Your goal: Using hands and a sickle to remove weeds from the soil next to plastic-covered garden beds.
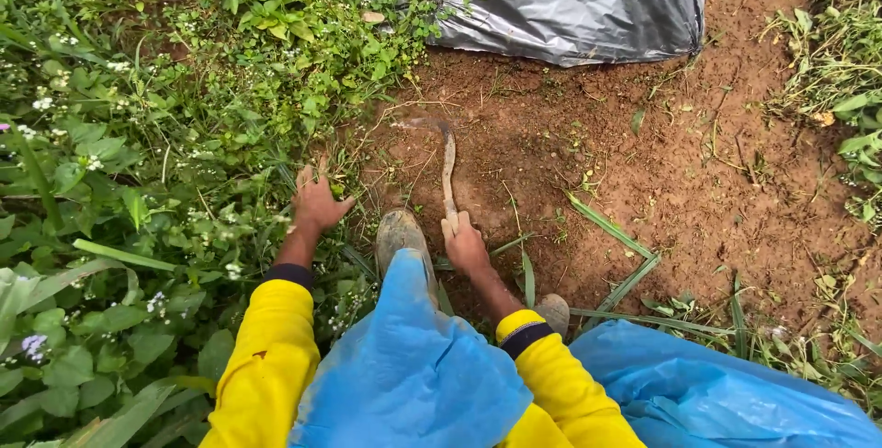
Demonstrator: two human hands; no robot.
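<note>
My right hand grips the wooden handle of a small sickle. Its curved blade points away from me and rests on bare red-brown soil. My left hand reaches into the grass and weeds at the edge of the cleared patch, fingers spread among the stems. Both arms wear yellow sleeves with dark cuffs. A muddy boot sits between my hands, and the toe of a second boot shows by my right wrist.
Blue plastic sheeting covers my legs. A grey plastic sheet lies at the top of the soil patch. Dense weeds with small white flowers fill the left side. Cut grass blades lie on the soil, and more weeds line the right edge.
</note>
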